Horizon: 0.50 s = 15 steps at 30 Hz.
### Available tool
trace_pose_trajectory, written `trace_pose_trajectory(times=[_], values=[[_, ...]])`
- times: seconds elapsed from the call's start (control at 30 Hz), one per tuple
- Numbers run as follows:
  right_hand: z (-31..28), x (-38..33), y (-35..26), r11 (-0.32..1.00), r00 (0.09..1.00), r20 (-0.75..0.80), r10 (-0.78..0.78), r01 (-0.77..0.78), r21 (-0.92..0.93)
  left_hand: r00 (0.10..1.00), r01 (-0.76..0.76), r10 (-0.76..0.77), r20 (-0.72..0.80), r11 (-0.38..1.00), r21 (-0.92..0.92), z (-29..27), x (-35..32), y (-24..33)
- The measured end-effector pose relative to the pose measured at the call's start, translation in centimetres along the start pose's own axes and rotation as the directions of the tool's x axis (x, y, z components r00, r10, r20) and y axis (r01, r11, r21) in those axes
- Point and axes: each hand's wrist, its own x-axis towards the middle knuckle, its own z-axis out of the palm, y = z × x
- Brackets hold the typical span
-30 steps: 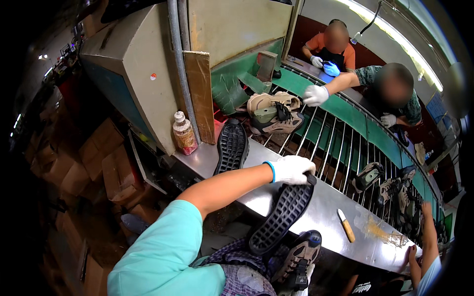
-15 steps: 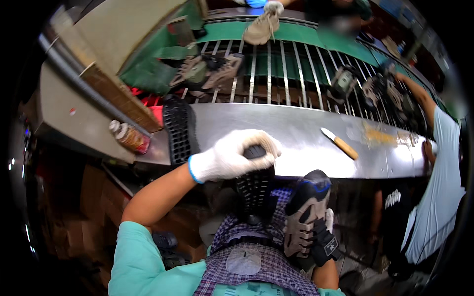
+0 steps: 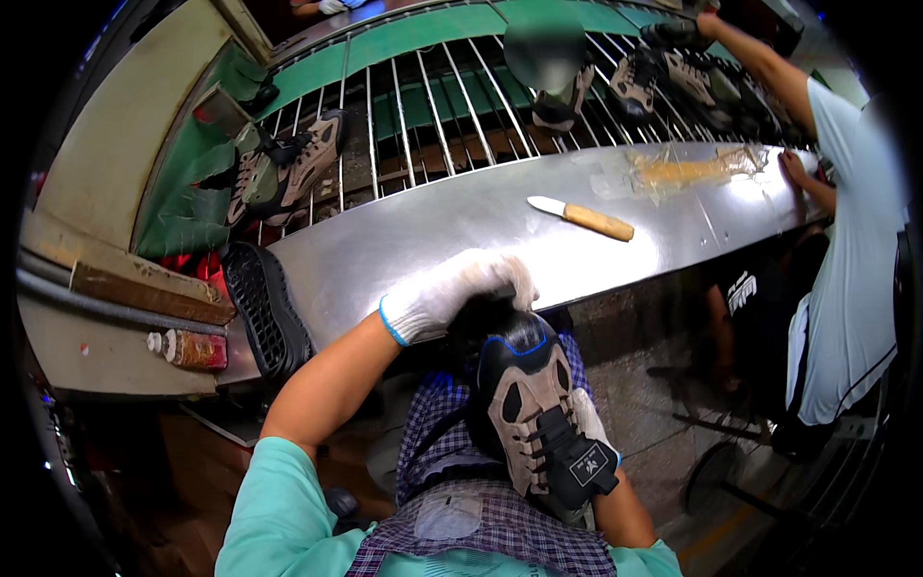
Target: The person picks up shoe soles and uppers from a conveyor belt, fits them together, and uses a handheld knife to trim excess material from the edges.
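The left hand [image 3: 461, 291] grips a black sole [image 3: 468, 322], the right hand [image 3: 586, 418] a beige shoe [image 3: 519, 389], over the lap [image 3: 423, 409], near the counter [image 3: 385, 226] edge. Open metal spans from knife [image 3: 582, 217] to second sole [image 3: 264, 306]. The shoe, earlier apart, now overlaps the gripped sole.

Left hand [image 3: 461, 290] holds a black sole [image 3: 469, 321] against the shoe [image 3: 527, 389] — right hand [image 3: 590, 421] at its right side — knife [image 3: 585, 217] on the metal bench [image 3: 423, 226] beyond.

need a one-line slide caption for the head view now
Gloved left hand holding a black sole beside a shoe in the right hand, a knife lying on the metal bench.
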Motion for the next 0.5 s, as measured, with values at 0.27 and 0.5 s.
trace_pose_trajectory(times=[0.27, 0.5], values=[[1.4, 1.1, 0.0, 0.962, 0.996, 0.028, -0.084, 0.088, -0.259, 0.982, 0.166, -0.168, -0.090, 0.986, -0.028, 0.6, -0.4, 1.4], [1.0, 1.3, -0.3, 0.922, 0.994, 0.048, -0.102, 0.113, -0.370, 0.984, 0.176, -0.176, -0.014, 0.980, 0.092, 1.6, 0.0, 2.3]])
